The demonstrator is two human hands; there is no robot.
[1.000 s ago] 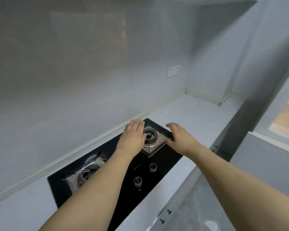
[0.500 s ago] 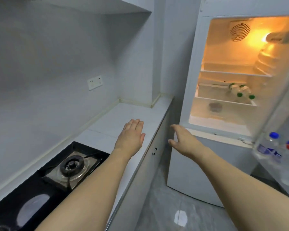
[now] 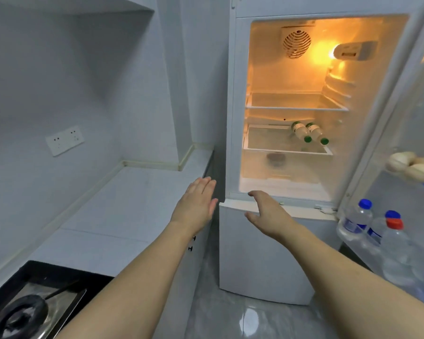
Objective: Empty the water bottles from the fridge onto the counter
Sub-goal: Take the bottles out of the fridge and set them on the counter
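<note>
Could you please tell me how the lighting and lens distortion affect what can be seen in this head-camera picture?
Head view: the fridge lamp glares orange and washes out the upper compartment; the green-capped bottles stay readable; wide-angle bending curves the fridge door and smears the door-shelf bottles; the counter is evenly, dimly lit.

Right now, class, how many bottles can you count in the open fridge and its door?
5 visible: two green-capped bottles lying on the inner shelf, and two blue-capped and one red-capped standing in the door rack. More may be hidden.

Fridge stands open; shelf overhangs bottles.
</note>
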